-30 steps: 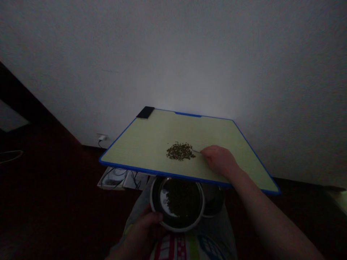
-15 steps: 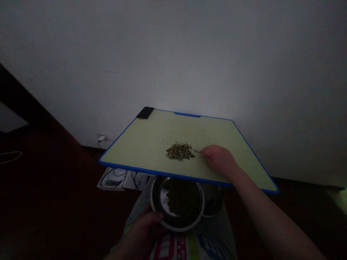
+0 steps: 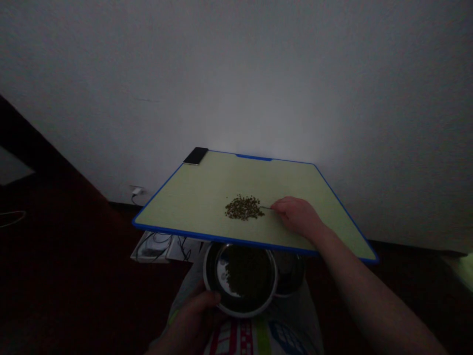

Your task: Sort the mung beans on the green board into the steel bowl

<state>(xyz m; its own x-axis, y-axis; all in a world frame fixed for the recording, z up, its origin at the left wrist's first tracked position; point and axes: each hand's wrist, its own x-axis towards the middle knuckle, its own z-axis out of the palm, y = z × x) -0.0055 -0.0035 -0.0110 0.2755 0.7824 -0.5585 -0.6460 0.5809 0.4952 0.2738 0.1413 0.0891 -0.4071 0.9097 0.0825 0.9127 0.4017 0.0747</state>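
Observation:
My right hand (image 3: 295, 213) is closed around a thin, pointed metal tool (image 3: 265, 207), too dark and small to name more exactly. Its tip reaches the right edge of a loose pile of small brown-green grains (image 3: 242, 208) spread on a pale table (image 3: 207, 187) with a blue rim. Below the table's front edge, my left hand (image 3: 197, 308) grips the left rim of a round metal bowl (image 3: 221, 276), thumb over the edge. Dark grains (image 3: 246, 276) of a similar look lie in the bowl, mostly toward its right side.
A second dark bowl (image 3: 290, 276) sits on my lap, partly behind the first. A black phone (image 3: 195, 156) lies at the table's far left corner. Boxes with cables (image 3: 153, 245) stand under the table on the left. A wall (image 3: 258, 74) rises behind it.
The tip of the thin tool has shifted slightly left and down against the pile's right edge. The left hand and bowl look the same; the whole view has shifted a little.

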